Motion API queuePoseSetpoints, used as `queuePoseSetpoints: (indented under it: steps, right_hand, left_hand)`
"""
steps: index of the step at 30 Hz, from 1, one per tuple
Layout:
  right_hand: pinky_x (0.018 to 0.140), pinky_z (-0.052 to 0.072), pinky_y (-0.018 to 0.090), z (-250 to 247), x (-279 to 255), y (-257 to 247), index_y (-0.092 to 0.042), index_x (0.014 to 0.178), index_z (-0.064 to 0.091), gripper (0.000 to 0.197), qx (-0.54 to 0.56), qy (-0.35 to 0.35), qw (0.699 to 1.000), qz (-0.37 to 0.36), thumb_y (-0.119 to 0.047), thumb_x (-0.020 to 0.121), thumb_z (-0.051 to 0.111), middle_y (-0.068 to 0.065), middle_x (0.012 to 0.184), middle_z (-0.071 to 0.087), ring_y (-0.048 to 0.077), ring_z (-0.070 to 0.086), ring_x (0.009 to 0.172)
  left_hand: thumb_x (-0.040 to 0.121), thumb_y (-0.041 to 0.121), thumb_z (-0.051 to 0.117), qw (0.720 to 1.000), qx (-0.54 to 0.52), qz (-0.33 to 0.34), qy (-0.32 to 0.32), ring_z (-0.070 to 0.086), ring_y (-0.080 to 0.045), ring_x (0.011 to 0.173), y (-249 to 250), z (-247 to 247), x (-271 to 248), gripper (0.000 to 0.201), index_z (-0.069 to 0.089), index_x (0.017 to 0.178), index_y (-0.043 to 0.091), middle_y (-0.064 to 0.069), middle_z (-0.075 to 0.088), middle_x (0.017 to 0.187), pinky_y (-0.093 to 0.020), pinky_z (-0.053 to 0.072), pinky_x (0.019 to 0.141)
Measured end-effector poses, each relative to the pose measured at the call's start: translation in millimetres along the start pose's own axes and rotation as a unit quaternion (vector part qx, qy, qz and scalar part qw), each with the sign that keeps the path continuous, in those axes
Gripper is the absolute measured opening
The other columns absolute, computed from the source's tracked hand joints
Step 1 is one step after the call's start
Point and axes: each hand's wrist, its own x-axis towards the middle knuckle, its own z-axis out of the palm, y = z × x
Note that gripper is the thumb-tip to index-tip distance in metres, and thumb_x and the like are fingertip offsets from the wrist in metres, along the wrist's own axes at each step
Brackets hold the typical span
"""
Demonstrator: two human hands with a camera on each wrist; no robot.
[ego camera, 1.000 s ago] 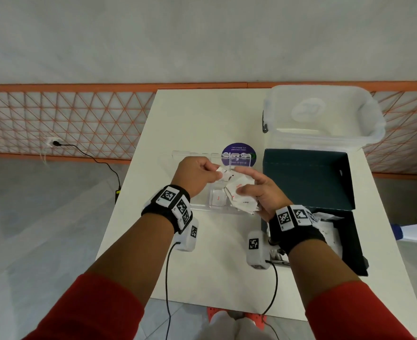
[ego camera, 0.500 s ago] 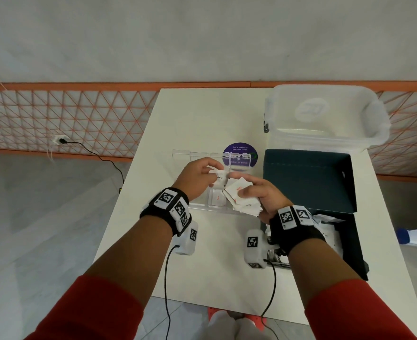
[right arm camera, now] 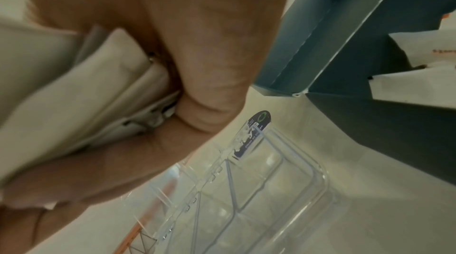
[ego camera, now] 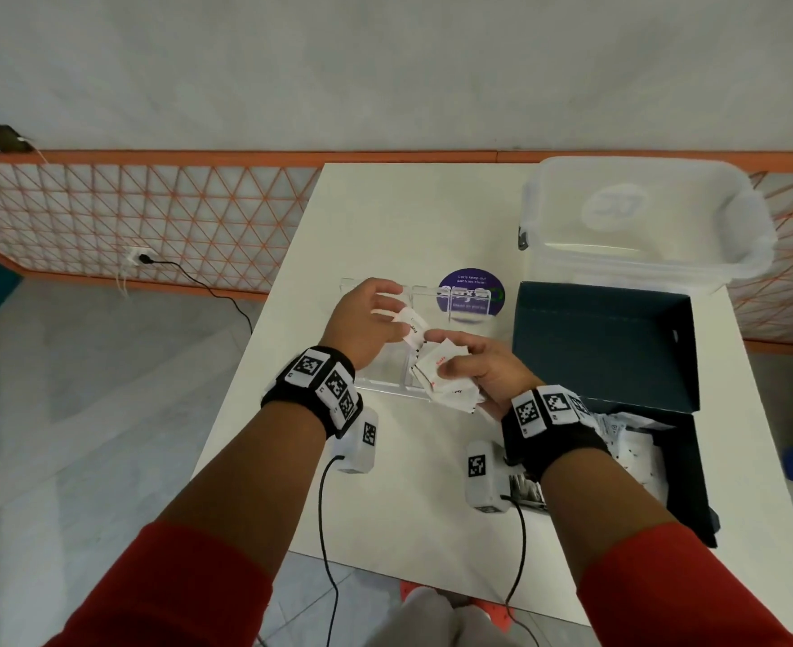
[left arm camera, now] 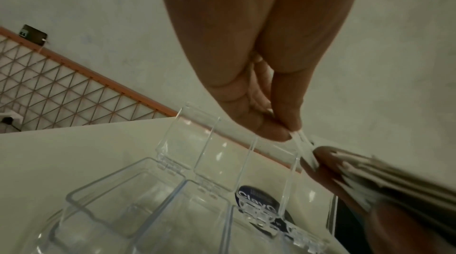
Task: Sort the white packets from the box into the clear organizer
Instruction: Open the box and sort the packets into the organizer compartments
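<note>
My left hand [ego camera: 397, 319] hovers over the clear organizer [ego camera: 387, 382] and pinches one white packet [ego camera: 412, 330] by its edge between thumb and fingertip; the left wrist view shows that pinch [left arm camera: 291, 131] on the packet [left arm camera: 302, 146]. Beside it, my right hand [ego camera: 448, 364] grips a fanned stack of white packets [ego camera: 441, 375] above the organizer's right end. In the right wrist view the stack [right arm camera: 86, 86] fills the palm. The organizer [left arm camera: 148, 199] has several open compartments with lids raised. The dark box [ego camera: 684, 464] at right holds more packets [ego camera: 637, 448].
The box's dark lid [ego camera: 605, 347] stands open behind it. A large translucent tub [ego camera: 642, 226] sits at the table's far right. A round purple sticker [ego camera: 471, 291] lies behind the organizer. The white table [ego camera: 408, 217] ends close on the left and near side.
My left hand has drawn one packet off the stack and moved up and left with it. My right hand keeps the stack in about the same place.
</note>
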Motion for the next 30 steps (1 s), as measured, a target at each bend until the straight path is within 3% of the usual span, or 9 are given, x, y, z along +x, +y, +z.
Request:
queuePoseSetpoints:
  steps: [4, 11, 15, 19, 24, 27, 30]
  right_hand:
    - [0.076, 0.058, 0.033, 1, 3, 0, -0.02, 0.109, 0.073, 0.05, 0.002, 0.028, 1.0, -0.009, 0.018, 0.08, 0.059, 0.008, 0.117, 0.069, 0.026, 0.069, 0.098]
    - [0.071, 0.058, 0.032, -3, 15, -10, -0.016, 0.113, 0.07, 0.045, 0.083, 0.107, 0.99, -0.039, 0.015, 0.082, 0.057, 0.015, 0.117, 0.063, 0.026, 0.069, 0.09]
    - [0.067, 0.058, 0.03, 0, 19, -10, -0.014, 0.114, 0.068, 0.045, 0.089, 0.118, 0.988, -0.042, 0.015, 0.083, 0.056, 0.015, 0.118, 0.061, 0.025, 0.068, 0.088]
    - [0.067, 0.058, 0.031, 1, 19, -9, -0.013, 0.117, 0.067, 0.046, 0.091, 0.128, 0.987, -0.039, 0.016, 0.084, 0.055, 0.015, 0.117, 0.061, 0.026, 0.067, 0.088]
    - [0.068, 0.059, 0.033, 0, 19, -8, -0.016, 0.111, 0.071, 0.043, 0.085, 0.141, 0.986, -0.037, 0.014, 0.083, 0.058, 0.013, 0.111, 0.065, 0.025, 0.07, 0.084]
    - [0.067, 0.059, 0.033, 2, 19, -7, -0.019, 0.107, 0.072, 0.04, 0.074, 0.15, 0.985, -0.037, 0.012, 0.083, 0.061, 0.013, 0.11, 0.066, 0.027, 0.069, 0.085]
    - [0.069, 0.058, 0.035, 6, 19, -6, -0.021, 0.109, 0.072, 0.039, 0.071, 0.154, 0.985, -0.04, 0.008, 0.085, 0.063, 0.012, 0.111, 0.067, 0.028, 0.069, 0.087]
  left_hand:
    - [0.076, -0.006, 0.072, 0.999, 0.015, 0.008, 0.051, 0.066, -0.015, 0.08, -6, -10, 8, 0.03, 0.06, 0.091, 0.015, -0.005, 0.067, 0.089, -0.021, 0.056, 0.066]
    - [0.082, 0.002, 0.069, 0.994, 0.113, 0.0, 0.007, 0.067, -0.024, 0.084, -25, -18, 25, 0.012, 0.066, 0.09, 0.01, -0.01, 0.07, 0.09, -0.036, 0.058, 0.076]
    - [0.081, 0.003, 0.07, 0.985, 0.17, -0.006, -0.02, 0.065, -0.013, 0.08, -41, -13, 32, 0.013, 0.067, 0.092, 0.008, -0.005, 0.07, 0.086, -0.015, 0.048, 0.071]
    - [0.081, 0.007, 0.071, 0.975, 0.219, -0.034, -0.034, 0.066, -0.017, 0.085, -55, -6, 35, 0.015, 0.07, 0.096, 0.009, -0.007, 0.072, 0.09, -0.019, 0.046, 0.07]
    - [0.087, 0.009, 0.064, 0.952, 0.298, -0.008, -0.063, 0.065, -0.021, 0.095, -66, 1, 37, 0.016, 0.07, 0.101, 0.012, -0.006, 0.071, 0.102, -0.028, 0.051, 0.084]
    - [0.089, 0.012, 0.063, 0.958, 0.276, 0.043, -0.062, 0.064, -0.016, 0.094, -65, -2, 36, 0.013, 0.07, 0.101, 0.013, -0.001, 0.07, 0.102, -0.023, 0.049, 0.081]
    - [0.089, 0.023, 0.066, 0.979, 0.189, 0.059, -0.055, 0.061, -0.002, 0.079, -51, -7, 34, 0.003, 0.069, 0.088, 0.023, 0.012, 0.068, 0.092, -0.005, 0.041, 0.067]
